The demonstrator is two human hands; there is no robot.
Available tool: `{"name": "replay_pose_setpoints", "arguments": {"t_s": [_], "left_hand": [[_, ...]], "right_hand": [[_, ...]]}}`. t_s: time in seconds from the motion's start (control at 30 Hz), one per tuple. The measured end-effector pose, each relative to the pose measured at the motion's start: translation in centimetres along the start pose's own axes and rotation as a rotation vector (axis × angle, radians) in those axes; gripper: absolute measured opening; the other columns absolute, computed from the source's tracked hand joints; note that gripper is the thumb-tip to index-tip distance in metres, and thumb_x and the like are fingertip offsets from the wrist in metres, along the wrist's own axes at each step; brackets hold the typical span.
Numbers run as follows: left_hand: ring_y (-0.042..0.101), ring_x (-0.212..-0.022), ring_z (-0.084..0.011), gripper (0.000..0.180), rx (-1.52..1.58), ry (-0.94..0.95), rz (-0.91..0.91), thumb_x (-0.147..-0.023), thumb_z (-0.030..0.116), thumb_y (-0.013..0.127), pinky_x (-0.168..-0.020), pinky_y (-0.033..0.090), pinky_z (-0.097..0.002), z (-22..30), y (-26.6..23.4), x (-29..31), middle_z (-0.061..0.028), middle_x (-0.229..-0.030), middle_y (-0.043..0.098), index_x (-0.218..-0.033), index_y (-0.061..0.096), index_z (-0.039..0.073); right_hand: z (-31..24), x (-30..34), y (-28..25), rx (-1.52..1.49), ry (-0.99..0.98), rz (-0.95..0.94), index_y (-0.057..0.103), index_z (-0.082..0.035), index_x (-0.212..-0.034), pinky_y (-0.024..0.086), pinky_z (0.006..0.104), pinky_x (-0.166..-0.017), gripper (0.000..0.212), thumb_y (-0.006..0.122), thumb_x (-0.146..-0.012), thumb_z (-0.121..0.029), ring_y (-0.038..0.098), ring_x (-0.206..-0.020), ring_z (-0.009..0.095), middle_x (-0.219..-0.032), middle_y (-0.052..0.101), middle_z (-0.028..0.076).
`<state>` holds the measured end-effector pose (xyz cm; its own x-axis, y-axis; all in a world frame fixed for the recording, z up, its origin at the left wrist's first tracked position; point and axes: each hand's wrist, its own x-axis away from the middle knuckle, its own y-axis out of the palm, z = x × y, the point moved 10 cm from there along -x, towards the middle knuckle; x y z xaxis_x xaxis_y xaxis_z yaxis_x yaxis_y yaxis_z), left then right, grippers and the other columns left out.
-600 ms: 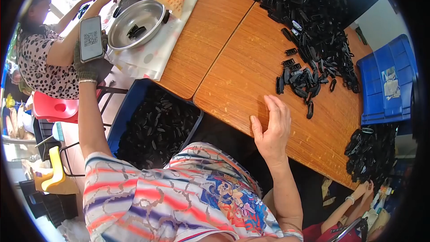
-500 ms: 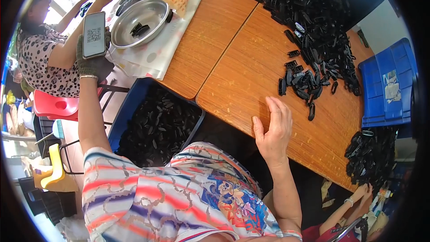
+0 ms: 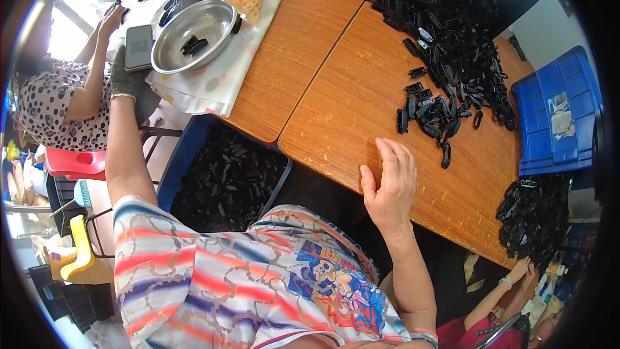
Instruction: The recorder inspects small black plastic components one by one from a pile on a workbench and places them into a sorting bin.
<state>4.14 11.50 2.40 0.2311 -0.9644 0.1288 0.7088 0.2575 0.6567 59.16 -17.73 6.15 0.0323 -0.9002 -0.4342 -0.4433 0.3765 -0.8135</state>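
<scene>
A wide wooden table fills the middle of the view, seen from above the person's head. Beyond the right hand's fingertips, across the far half of the table, lies a large heap of small black plastic parts, thinning to a loose cluster nearest the fingers. Below the table edge, between the two arms, a blue crate holds more black parts. A second blue crate stands well off to the right of the right hand.

Just beside the left hand's fingers, a round metal bowl sits on a pale cloth, with a few black parts inside.

The right hand, bare, rests at the near table edge with fingers straight, together and holding nothing; the fingertips touch the wood.

The left hand wears a dark glove and is stretched far out to the left, fingers wrapped around the lower end of a phone, held upright with its screen facing the camera.
</scene>
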Motion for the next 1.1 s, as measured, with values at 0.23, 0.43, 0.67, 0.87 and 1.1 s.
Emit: {"name": "replay_pose_setpoints", "arguments": {"t_s": [0.23, 0.43, 0.67, 0.87, 1.1], "left_hand": [[0.064, -0.11, -0.0322, 0.044, -0.158, 0.011, 0.015, -0.105, 0.037, 0.05, -0.099, 0.052, -0.0449, 1.5, -2.8, -4.8, -0.0166, -0.129, 0.063, -0.132, 0.056, 0.003], [0.066, -0.098, -0.0283, 0.042, -0.545, -0.026, 0.176, -0.105, 0.038, 0.047, -0.086, 0.055, -0.0433, 2.9, -4.9, -7.1, -0.0126, -0.115, 0.064, -0.127, 0.058, 0.005], [0.068, -0.084, -0.0238, 0.04, -1.003, -0.066, 0.344, -0.106, 0.04, 0.043, -0.072, 0.058, -0.0413, 4.7, -5.5, -9.2, -0.008, -0.099, 0.067, -0.121, 0.06, 0.007], [0.064, -0.089, -0.0186, 0.027, -1.269, 0.747, -0.056, -0.101, 0.025, 0.056, -0.081, 0.051, -0.032, 11.1, 2.6, -7.7, -0.0062, -0.101, 0.069, -0.113, 0.069, 0.004], [0.068, -0.107, -0.0216, 0.03, -1.477, 1.258, -0.872, -0.094, 0.001, 0.063, -0.095, 0.053, -0.0336, -12.7, 30.8, 22.7, -0.0119, -0.121, 0.07, -0.123, 0.069, 0.006]], "right_hand": [[-0.5, -0.2, -0.1, 0.002, -0.016, -0.004, 0.055, -0.002, -0.133, 0.043, 0.0488, -0.101, 0.054, 0.074, -0.084, -0.011, 0.053, -0.122, 0.037, -0.129, 0.056, 0.017], [-0.5, -0.1, -0.1, -0.008, -0.006, -0.003, 0.056, -0.002, -0.133, 0.043, 0.0481, -0.101, 0.054, 0.074, -0.084, -0.011, 0.053, -0.123, 0.036, -0.128, 0.057, 0.017], [-0.2, -0.2, -0.1, 0.003, 0.014, -0.009, 0.056, -0.002, -0.134, 0.043, 0.0479, -0.1, 0.054, 0.074, -0.084, -0.013, 0.052, -0.124, 0.036, -0.129, 0.057, 0.016], [-0.4, -0.6, -0.1, -0.078, -0.011, 0.02, 0.057, -0.001, -0.13, 0.043, 0.048, -0.101, 0.051, 0.073, -0.083, -0.013, 0.052, -0.122, 0.037, -0.126, 0.056, 0.018], [-0.2, 0.1, -1.0, -0.102, 0.003, 0.062, 0.06, -0.003, -0.126, 0.044, 0.0468, -0.101, 0.047, 0.074, -0.082, -0.011, 0.055, -0.12, 0.037, -0.124, 0.059, 0.017]]}}
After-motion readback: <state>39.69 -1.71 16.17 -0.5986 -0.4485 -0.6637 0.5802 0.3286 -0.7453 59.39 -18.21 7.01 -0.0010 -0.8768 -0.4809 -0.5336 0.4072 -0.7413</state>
